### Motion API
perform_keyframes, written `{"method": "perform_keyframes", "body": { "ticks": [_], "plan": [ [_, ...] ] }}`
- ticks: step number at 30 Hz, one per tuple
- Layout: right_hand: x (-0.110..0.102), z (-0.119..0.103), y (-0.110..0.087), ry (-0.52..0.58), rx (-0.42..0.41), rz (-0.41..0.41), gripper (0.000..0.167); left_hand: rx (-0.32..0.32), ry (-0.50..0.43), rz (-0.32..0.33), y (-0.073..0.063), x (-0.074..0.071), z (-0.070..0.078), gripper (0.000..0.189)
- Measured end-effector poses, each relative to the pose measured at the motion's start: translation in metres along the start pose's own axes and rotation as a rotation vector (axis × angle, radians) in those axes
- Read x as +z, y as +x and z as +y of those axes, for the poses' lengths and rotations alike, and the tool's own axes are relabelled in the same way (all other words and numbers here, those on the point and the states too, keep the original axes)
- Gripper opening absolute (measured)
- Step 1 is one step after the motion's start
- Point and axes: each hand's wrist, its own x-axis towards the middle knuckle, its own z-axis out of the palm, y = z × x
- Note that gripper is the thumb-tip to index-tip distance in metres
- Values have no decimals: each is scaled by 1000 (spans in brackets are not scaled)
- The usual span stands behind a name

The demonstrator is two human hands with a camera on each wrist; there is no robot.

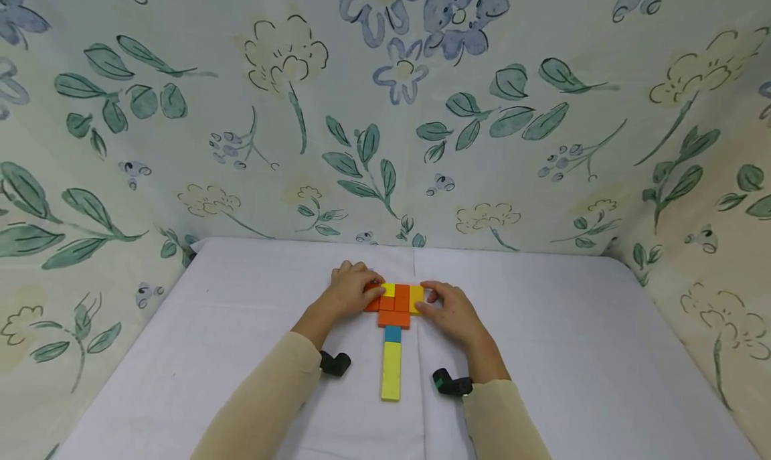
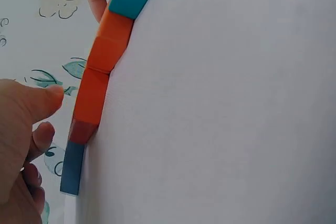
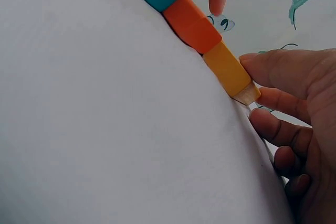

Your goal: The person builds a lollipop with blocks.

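Observation:
Flat blocks form a T-like shape on the white cloth. My left hand point(image 1: 349, 291) is over its left end, thumb and index fingertips close to a small yellow block point(image 1: 388, 289). In the left wrist view its thumb is apart from the orange block point(image 2: 90, 98), and a dark blue block point(image 2: 72, 169) ends the row, hidden by this hand in the head view. My right hand point(image 1: 452, 313) pinches the yellow-orange block point(image 3: 228, 66) at the right end between thumb and index finger. Several orange blocks point(image 1: 394, 319) lie between the hands.
Below the orange blocks, a blue block point(image 1: 393, 333) and a long yellow strip point(image 1: 391, 371) make the stem toward me. Black wrist devices point(image 1: 334, 363) flank it. A flower-patterned cloth point(image 1: 385, 145) hangs behind the white-covered table point(image 1: 572, 339).

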Motion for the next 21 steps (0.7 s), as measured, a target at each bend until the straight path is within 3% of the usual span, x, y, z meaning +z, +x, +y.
{"method": "perform_keyframes", "body": {
  "ticks": [3,8,11,21],
  "plan": [
    [0,0,0,-3,5,3,50,-39,-32,74,-8,3,-3,35],
    [2,0,0,-2,13,5,50,-145,-188,222,-34,9,-10,37],
    [1,1,1,-4,15,6,50,-158,-262,269,-47,14,-14,37],
    [2,0,1,-7,7,1,51,-127,-213,209,-55,22,-17,42]
  ]
}}
